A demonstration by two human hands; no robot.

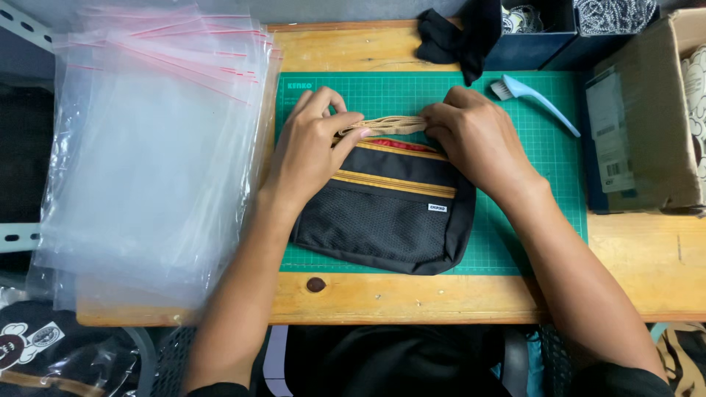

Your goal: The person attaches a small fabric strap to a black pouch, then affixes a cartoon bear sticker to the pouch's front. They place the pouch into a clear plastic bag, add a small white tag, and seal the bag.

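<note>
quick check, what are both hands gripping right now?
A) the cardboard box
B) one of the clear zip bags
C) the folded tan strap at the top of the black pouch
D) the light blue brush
C: the left hand and right hand pinch the two ends of the folded tan strap just above the black pouch; the light blue brush lies untouched on the green cutting mat.

One pouch [386, 209], one brush [533, 95]
</note>
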